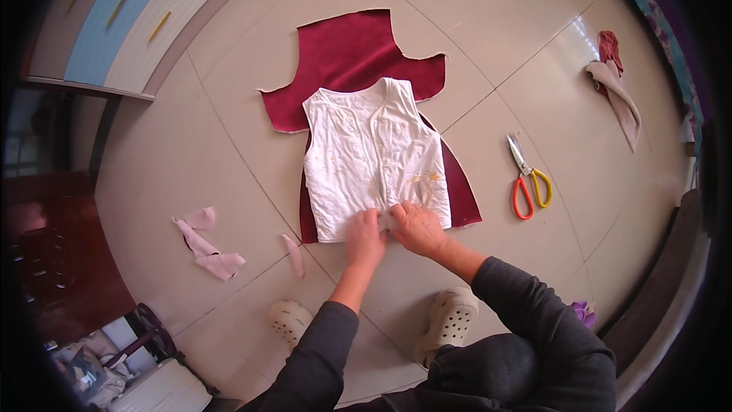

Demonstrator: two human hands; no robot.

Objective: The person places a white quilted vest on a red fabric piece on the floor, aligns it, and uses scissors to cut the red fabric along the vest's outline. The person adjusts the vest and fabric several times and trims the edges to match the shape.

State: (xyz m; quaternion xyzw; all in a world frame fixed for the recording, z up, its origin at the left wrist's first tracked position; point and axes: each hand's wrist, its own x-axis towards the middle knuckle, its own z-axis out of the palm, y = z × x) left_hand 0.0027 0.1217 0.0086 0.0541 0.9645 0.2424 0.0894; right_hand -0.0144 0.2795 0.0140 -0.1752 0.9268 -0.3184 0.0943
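A white sleeveless vest (366,156) with small yellow marks lies flat on the floor in front of me. Under it is a dark red piece of cut cloth (347,53), showing beyond the vest's neck and along both sides. My left hand (366,238) is closed on the middle of the vest's bottom hem, fingers bent together. Close beside it, my right hand (417,229) pinches the same hem. The fingertips of both hands almost meet, and part of the hem is hidden under them.
Scissors (524,175) with one red and one yellow handle lie partly spread to the right. Pink scraps (210,252) are at the left, and a twisted scrap (616,91) lies far right. A drawer cabinet (145,23) stands far left. My clogs (450,317) are near.
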